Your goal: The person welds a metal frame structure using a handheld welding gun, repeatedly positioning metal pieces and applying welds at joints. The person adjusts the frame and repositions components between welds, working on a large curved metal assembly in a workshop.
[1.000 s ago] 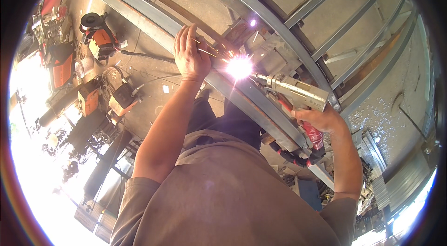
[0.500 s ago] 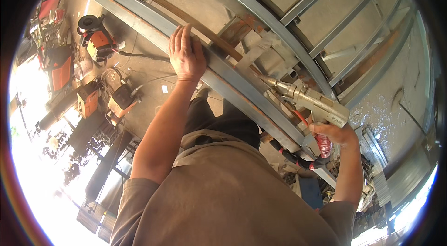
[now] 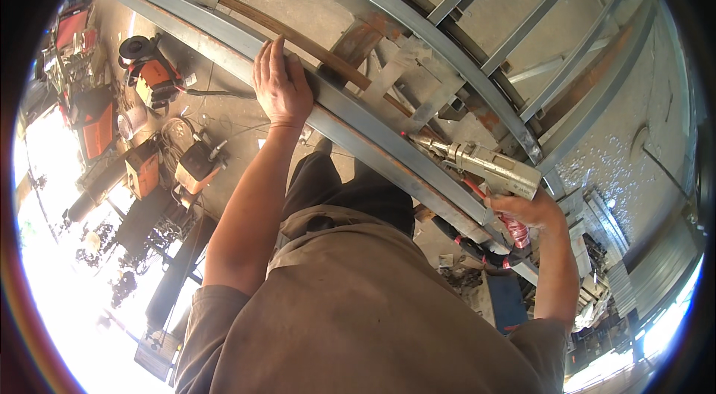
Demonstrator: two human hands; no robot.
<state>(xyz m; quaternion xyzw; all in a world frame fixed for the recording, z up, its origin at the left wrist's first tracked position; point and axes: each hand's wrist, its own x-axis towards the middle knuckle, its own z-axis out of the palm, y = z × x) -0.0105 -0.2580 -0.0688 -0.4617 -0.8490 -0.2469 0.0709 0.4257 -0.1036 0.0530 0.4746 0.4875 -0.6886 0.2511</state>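
My left hand [image 3: 283, 92] lies on a long grey steel tube [image 3: 380, 142], its fingers stretched out and pressed against the metal. The tube runs slantwise across in front of my body. In my right hand [image 3: 535, 210] is a handheld laser welding gun [image 3: 498, 167] with a pale metal body and a handle wrapped in red. Its narrow nozzle points left toward the far side of the tube, close to flat plates there. A small red glow shows near the tip; whether the tip touches metal I cannot tell. A dark cable leads away below the handle.
Beyond the tube stands a curved steel frame [image 3: 418, 29] with several crossbars. On the floor at left are an orange and black machine [image 3: 154, 81], another orange box [image 3: 198, 166] and loose cables. A blue box [image 3: 506, 301] and metal scraps lie at the lower right.
Both hands and the welding gun appear slightly further left in the picture, as the view has shifted a little. A red glow now shows near the nozzle tip. My grip looks the same.
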